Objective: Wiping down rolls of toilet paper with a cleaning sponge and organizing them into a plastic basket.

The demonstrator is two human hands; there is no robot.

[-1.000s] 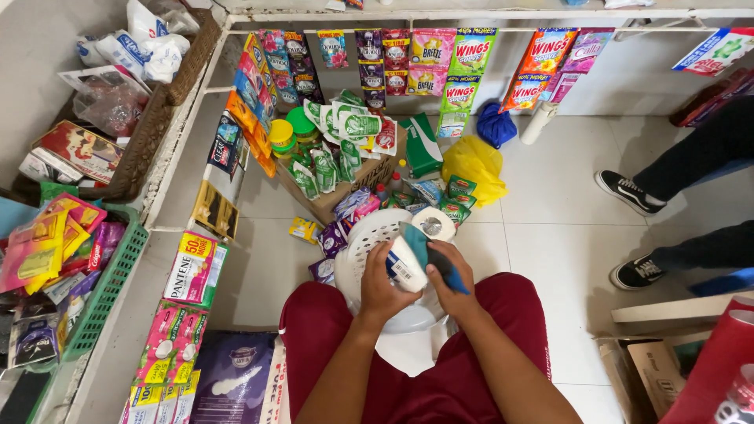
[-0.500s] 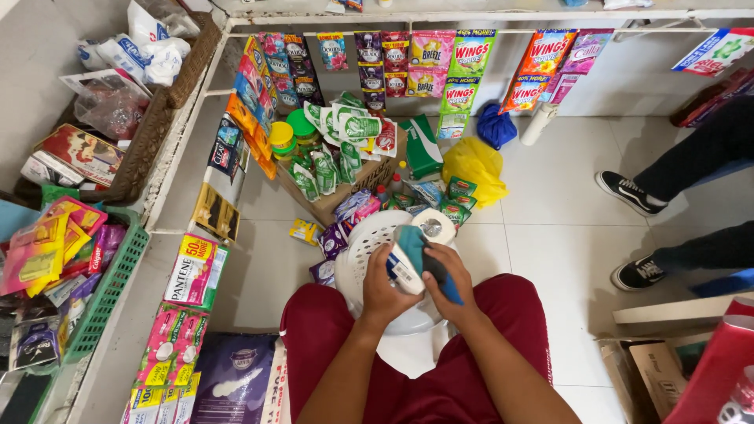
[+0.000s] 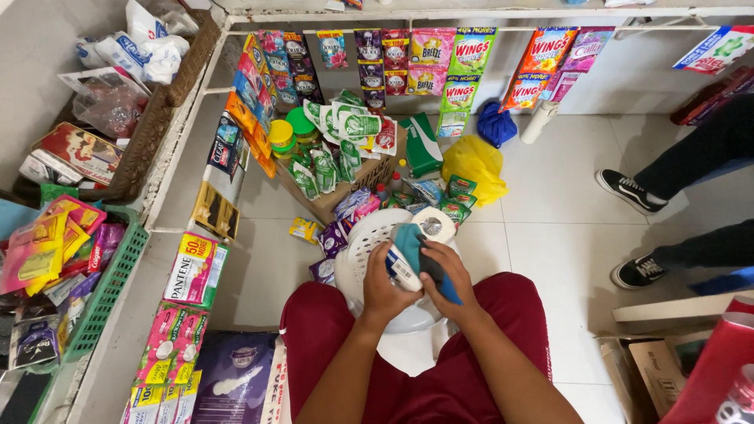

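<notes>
- I see my left hand [image 3: 382,284] wrapped around a white cylindrical container [image 3: 420,239], fingers curled tight on its lower end, so that grip is pressed closed on it.
- My right hand [image 3: 448,276] pinches a teal-blue cloth [image 3: 410,239] against the container's side; the cloth drapes over the top of it and a darker blue tail hangs down just right of my fingers.
- The container lies tilted, its round capped end pointing up and away from my grip.
- Directly under both hands sits a white perforated plastic basket [image 3: 361,251], resting against my lap in dark red trousers [image 3: 314,334].
- Just beyond the basket, past the container's far end, lie small green sachets [image 3: 459,200] and purple packets [image 3: 338,235] on the tiled floor [image 3: 550,212].
- Farther out from the grip stands a cardboard box [image 3: 345,192] filled with green-and-white pouches, with a yellow plastic bag [image 3: 475,165] and a blue bag [image 3: 496,126] to its right.
- Well beyond that, strips of coloured sachets [image 3: 428,55] hang from a white rail [image 3: 487,30].
- Far to the left of my left hand a green plastic crate [image 3: 106,302] holds bright packets, and a brown wicker basket [image 3: 149,133] sits behind it.
- Well to the right of my right hand, another person's black sneakers [image 3: 628,188] stand on the floor.
</notes>
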